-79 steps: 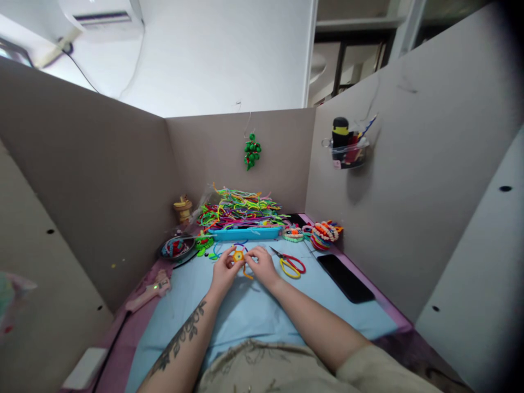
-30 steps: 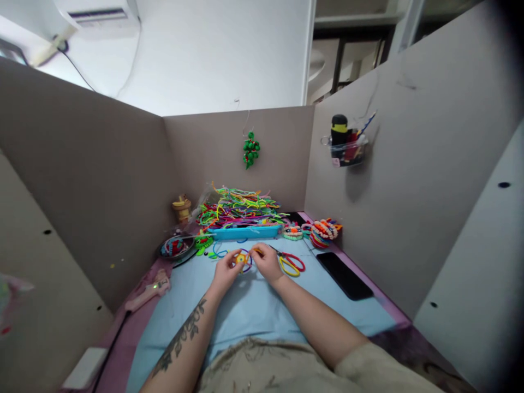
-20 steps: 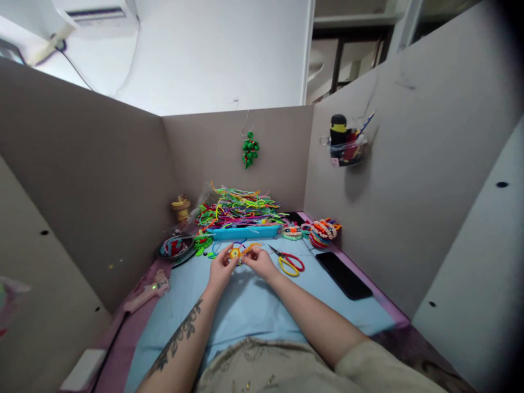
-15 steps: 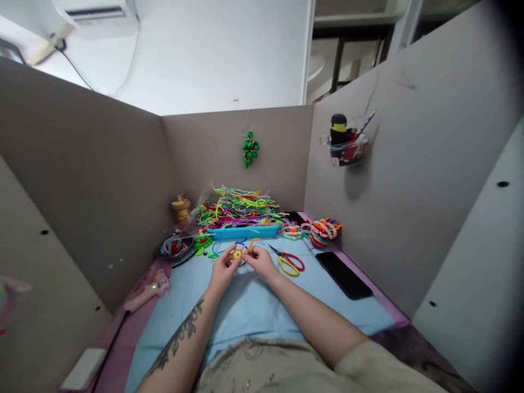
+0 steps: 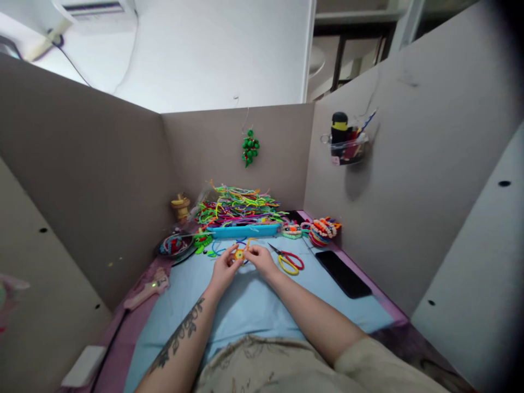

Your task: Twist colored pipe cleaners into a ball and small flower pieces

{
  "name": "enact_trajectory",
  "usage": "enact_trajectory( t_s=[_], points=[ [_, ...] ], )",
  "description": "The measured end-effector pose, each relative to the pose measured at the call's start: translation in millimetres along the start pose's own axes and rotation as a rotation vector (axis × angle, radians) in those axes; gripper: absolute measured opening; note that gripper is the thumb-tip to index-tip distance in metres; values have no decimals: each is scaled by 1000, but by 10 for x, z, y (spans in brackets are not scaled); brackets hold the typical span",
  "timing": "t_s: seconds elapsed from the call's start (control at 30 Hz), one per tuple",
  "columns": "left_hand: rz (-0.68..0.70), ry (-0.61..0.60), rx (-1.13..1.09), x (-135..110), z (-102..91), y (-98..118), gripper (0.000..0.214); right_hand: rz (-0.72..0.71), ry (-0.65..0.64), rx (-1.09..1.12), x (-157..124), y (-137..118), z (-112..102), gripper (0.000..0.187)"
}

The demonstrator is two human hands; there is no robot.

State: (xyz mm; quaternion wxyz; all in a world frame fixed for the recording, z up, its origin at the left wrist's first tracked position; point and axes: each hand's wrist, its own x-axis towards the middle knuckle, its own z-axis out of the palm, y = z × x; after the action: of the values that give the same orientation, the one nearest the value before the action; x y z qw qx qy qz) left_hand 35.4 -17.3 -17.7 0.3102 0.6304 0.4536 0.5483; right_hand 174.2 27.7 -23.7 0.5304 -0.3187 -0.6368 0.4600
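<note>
Between both hands, just above the light blue cloth point(image 5: 262, 305), is a small orange pipe cleaner piece point(image 5: 239, 255) with a pale yellow middle. My left hand point(image 5: 225, 269) pinches its left side with thumb and fingers. On its right side, the fingertips of my right hand point(image 5: 262, 260) are closed on it. A loose orange end sticks up by the right fingers. Behind the hands, blue and purple pipe cleaners point(image 5: 218, 248) lie partly hidden. Scissors point(image 5: 290, 262) with a red and a yellow handle rest to the right of my right hand.
A blue tray point(image 5: 245, 232) at the back bears a heap of colourful pipe cleaners point(image 5: 241, 204). At left are a bowl point(image 5: 176, 245) and a pink glue gun point(image 5: 148, 290); a phone point(image 5: 343, 274) lies right. Finished woven pieces point(image 5: 323, 232) stand back right. Grey panels point(image 5: 241, 125) surround the table.
The loose orange end now stands closer to the right fingers and reaches less far to the right. Both hands stay nearly in place, still holding the orange piece.
</note>
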Motion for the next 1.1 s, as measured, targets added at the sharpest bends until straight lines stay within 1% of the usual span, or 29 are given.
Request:
enact_trajectory(
  t_s=[0.07,0.2,0.4,0.67,0.8,0.87,0.93,0.97,1.07,1.1],
  points=[
    [-6,-16,-14,5,3,-21,56,-8,23,5,0,-22,-4,19],
    [-33,-58,-65,5,3,-30,57,12,7,-9,-9,-96,-49,15],
    [-51,-114,-124,2,3,4,55,-47,29,-82,-3,-123,-113,12],
    [-43,-164,-135,0,1,29,50,33,-11,-32,37,-53,-132,16],
    [-24,-158,-98,-3,9,22,48,66,-43,-6,50,-27,-144,22],
    [-10,-143,-45,-4,12,3,48,70,-48,18,55,1,-144,25],
    [16,-85,47,-6,12,-14,48,58,-32,24,63,38,-139,25],
    [36,-27,103,-8,10,-18,49,50,-10,22,67,58,-134,24],
    [103,218,241,-22,3,-10,47,16,112,17,81,112,-111,25],
    [113,271,263,-29,5,-2,45,-1,155,14,84,125,-99,26]
  ],
)
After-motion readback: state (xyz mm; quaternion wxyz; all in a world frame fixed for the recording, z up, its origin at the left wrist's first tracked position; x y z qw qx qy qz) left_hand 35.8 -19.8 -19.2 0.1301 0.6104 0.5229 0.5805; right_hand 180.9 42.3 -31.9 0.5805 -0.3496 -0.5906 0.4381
